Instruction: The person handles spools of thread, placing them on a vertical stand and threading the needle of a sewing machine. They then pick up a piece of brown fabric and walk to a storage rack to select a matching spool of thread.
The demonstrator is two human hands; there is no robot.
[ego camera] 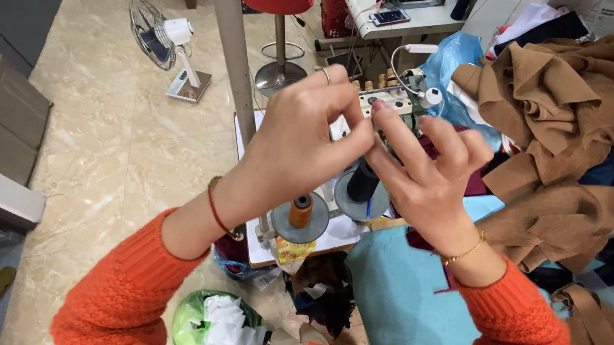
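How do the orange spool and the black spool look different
The orange spool is short and sits nearer the left hand's wrist; the black spool is taller, darker and stands right under the fingers. Both stand upright on round grey discs.

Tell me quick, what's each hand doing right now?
Left hand: fingertips pinched together, meeting the right hand; whether it grips anything cannot be told.
Right hand: fingers spread, forefinger and thumb at the left fingertips; nothing visibly held.

Left hand (302,145), right hand (421,173) pinching (fingertips meeting).
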